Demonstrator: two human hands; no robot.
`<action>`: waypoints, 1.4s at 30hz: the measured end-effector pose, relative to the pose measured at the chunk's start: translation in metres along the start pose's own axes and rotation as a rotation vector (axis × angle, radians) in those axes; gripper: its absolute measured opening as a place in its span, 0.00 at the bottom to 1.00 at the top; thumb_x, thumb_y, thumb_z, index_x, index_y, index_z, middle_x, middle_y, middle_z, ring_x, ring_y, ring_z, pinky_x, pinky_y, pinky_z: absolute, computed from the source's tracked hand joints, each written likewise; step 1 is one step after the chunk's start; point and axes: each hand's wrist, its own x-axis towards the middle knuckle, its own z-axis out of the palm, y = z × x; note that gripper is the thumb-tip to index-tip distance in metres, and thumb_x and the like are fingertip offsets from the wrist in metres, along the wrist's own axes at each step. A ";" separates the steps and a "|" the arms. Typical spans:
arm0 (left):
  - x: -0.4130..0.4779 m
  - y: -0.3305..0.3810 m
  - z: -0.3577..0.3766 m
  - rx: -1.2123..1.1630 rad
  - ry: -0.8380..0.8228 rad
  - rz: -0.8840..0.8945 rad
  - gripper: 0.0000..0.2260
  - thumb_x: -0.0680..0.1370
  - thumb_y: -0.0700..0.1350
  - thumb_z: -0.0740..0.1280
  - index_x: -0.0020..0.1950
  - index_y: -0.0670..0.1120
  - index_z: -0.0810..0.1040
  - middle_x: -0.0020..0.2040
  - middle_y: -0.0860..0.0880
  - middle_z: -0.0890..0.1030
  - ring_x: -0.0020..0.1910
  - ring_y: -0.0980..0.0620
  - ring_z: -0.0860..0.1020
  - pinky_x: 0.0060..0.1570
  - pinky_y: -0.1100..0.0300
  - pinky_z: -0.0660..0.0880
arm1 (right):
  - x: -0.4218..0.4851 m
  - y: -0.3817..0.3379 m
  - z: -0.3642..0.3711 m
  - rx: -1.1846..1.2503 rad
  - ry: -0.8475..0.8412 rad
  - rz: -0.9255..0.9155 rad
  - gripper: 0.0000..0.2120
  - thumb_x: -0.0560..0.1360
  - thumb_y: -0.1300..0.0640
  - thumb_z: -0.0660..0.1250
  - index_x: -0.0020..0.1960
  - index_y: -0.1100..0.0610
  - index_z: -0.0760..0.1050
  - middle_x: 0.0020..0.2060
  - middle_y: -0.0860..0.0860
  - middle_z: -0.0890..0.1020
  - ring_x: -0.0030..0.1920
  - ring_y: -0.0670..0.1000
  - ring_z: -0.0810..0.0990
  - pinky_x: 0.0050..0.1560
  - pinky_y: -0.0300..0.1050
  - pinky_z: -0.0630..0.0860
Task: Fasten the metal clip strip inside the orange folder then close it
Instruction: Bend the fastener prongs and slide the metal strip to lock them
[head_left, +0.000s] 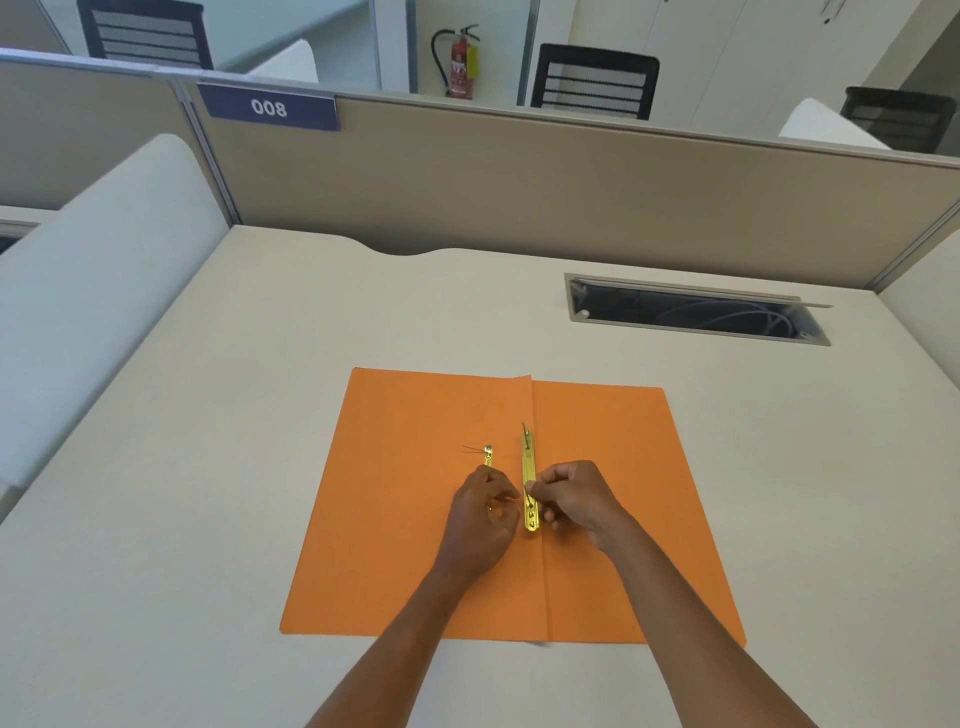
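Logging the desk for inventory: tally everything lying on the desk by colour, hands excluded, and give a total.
Orange: 1, the open folder
Gold metal: 2, the long clip strip by the fold, and a shorter strip partly under the left hand; the right hand is at the long one.
Total: 3

— What is being hidden by the left hand (483, 512)?
— The near end of the shorter brass strip (488, 456) is being covered, so its full length cannot be told.
— And at the right hand (569, 499)?
— The fingertips are being curled under; whether the metal clip strip (529, 478) is being pinched cannot be told. Both forearms are being cut off by the bottom edge.
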 end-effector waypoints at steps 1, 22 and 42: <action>0.000 0.000 0.001 0.005 0.010 0.001 0.09 0.67 0.32 0.66 0.43 0.40 0.81 0.43 0.47 0.78 0.42 0.52 0.78 0.42 0.63 0.73 | 0.000 0.001 0.001 -0.022 0.018 -0.009 0.07 0.73 0.63 0.73 0.38 0.63 0.77 0.24 0.55 0.77 0.21 0.50 0.74 0.23 0.41 0.72; 0.010 -0.015 -0.003 0.417 -0.321 0.136 0.25 0.70 0.56 0.72 0.65 0.52 0.75 0.71 0.56 0.72 0.70 0.53 0.67 0.67 0.55 0.62 | -0.006 0.001 0.001 -0.181 0.076 0.004 0.15 0.71 0.59 0.76 0.39 0.60 0.69 0.23 0.59 0.81 0.20 0.57 0.79 0.19 0.43 0.74; 0.020 0.005 -0.012 0.675 -0.520 0.152 0.31 0.72 0.56 0.70 0.73 0.48 0.67 0.77 0.54 0.63 0.75 0.51 0.60 0.71 0.52 0.59 | -0.025 -0.011 -0.010 -0.275 -0.073 0.029 0.09 0.72 0.64 0.72 0.47 0.69 0.77 0.36 0.64 0.85 0.30 0.59 0.84 0.32 0.49 0.80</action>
